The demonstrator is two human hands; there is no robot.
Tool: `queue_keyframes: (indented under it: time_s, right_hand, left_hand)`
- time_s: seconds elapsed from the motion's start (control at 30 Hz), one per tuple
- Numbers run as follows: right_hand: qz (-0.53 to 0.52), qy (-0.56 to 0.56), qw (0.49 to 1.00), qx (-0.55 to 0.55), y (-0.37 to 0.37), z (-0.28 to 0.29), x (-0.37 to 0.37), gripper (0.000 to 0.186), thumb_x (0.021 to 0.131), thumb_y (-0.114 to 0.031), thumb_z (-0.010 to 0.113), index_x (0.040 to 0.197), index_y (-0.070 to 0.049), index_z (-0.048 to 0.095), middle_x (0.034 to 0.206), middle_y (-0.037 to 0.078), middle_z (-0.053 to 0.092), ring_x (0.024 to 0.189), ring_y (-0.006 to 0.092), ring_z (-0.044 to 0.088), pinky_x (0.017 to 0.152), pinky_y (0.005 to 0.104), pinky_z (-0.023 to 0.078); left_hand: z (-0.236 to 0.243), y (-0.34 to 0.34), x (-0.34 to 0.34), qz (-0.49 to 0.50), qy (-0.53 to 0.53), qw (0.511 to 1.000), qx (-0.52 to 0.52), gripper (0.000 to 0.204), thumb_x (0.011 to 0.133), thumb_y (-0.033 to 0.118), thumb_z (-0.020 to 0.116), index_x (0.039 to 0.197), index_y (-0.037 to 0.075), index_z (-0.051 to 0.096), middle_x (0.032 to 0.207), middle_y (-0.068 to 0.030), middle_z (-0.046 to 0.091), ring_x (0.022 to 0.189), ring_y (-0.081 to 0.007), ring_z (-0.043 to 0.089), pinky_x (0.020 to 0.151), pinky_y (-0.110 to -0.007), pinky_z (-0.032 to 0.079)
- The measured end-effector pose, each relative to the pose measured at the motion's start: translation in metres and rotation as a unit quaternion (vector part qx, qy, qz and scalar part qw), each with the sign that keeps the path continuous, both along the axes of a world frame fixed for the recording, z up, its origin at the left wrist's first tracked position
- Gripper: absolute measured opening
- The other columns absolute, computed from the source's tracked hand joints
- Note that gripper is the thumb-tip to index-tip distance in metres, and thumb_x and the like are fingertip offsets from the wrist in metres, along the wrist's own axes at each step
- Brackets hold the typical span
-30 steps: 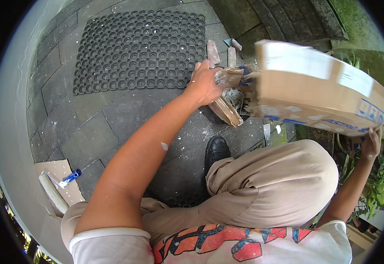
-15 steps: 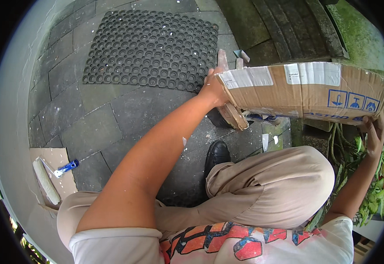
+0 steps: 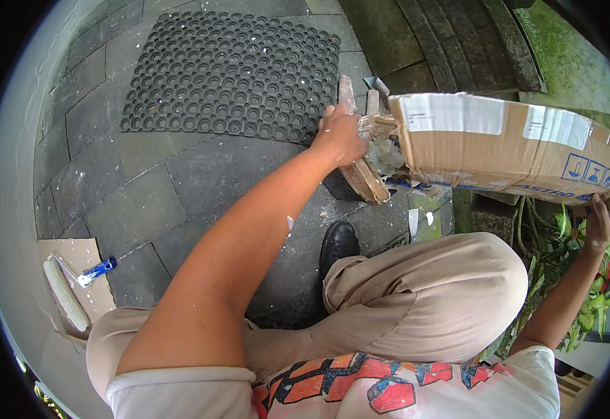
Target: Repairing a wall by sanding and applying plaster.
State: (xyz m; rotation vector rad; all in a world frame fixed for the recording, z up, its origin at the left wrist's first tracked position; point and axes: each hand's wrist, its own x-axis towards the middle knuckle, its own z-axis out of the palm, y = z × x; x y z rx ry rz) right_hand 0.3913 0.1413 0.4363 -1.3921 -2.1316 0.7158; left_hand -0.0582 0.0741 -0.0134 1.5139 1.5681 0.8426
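Note:
My left hand [image 3: 340,137] is closed on torn, folded cardboard pieces [image 3: 370,180] with crumpled whitish scraps between them, low near the paving. My right hand [image 3: 600,216] grips the lower right edge of a large brown cardboard piece [image 3: 500,146] with white labels and blue printed symbols, held out across the right side. Its left end is just right of my left hand. Pale, worn blocks [image 3: 345,91] lie just beyond my fingers, beside a small metal piece [image 3: 378,85]. A white scraper-like strip [image 3: 413,225] lies on the paving below the cardboard.
A black rubber mat [image 3: 221,77] lies on slate paving at upper left. A paint roller [image 3: 67,293] with a blue handle [image 3: 97,271] rests on cardboard beside the grey wall [image 3: 11,174]. Mossy steps [image 3: 459,49] are at upper right, leafy plants [image 3: 584,314] at right, my bent knee [image 3: 473,279] below.
The large cardboard first came down and leftward over my left hand, then shifted rightward, baring the torn pieces in that hand again. My right hand moved a little rightward, keeping its grip.

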Motion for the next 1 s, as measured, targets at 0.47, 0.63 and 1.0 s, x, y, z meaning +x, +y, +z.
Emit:
queue_keyframes:
  time_s: [0.47, 0.63, 1.0]
  right_hand:
    - [-0.148, 0.211, 0.966, -0.013, -0.01, -0.087, 0.019, 0.06, 0.082, -0.019, 0.059, 0.135, 0.002, 0.044, 0.131, 0.012, 0.055, 0.122, 0.0253, 0.051, 0.105, 0.0381, 0.034]
    - [-0.14, 0.267, 0.953, -0.015, -0.015, -0.116, 0.049, 0.058, 0.083, -0.016, 0.057, 0.137, -0.001, 0.044, 0.132, 0.011, 0.055, 0.123, 0.0254, 0.05, 0.105, 0.0403, 0.035]
    - [-0.155, 0.363, 0.918, -0.029, -0.033, -0.16, 0.066, 0.059, 0.077, -0.013, 0.058, 0.133, 0.001, 0.046, 0.13, 0.014, 0.056, 0.122, 0.0292, 0.052, 0.109, 0.0414, 0.034]
  left_hand:
    - [-0.004, -0.003, 0.002, 0.008, 0.005, 1.0, 0.018, 0.04, 0.075, 0.019, 0.062, 0.111, 0.004, 0.068, 0.115, -0.0224, 0.053, 0.112, -0.0399, 0.047, 0.102, -0.043, 0.04]
    - [-0.008, -0.001, 0.004, 0.018, 0.004, 0.999, 0.036, 0.039, 0.075, 0.019, 0.062, 0.111, 0.004, 0.068, 0.114, -0.023, 0.053, 0.111, -0.0404, 0.047, 0.102, -0.043, 0.04]
    - [-0.007, -0.01, 0.002, 0.024, 0.004, 0.998, 0.051, 0.048, 0.073, 0.021, 0.067, 0.11, -0.009, 0.064, 0.115, -0.0224, 0.052, 0.111, -0.0404, 0.048, 0.101, -0.042, 0.041]
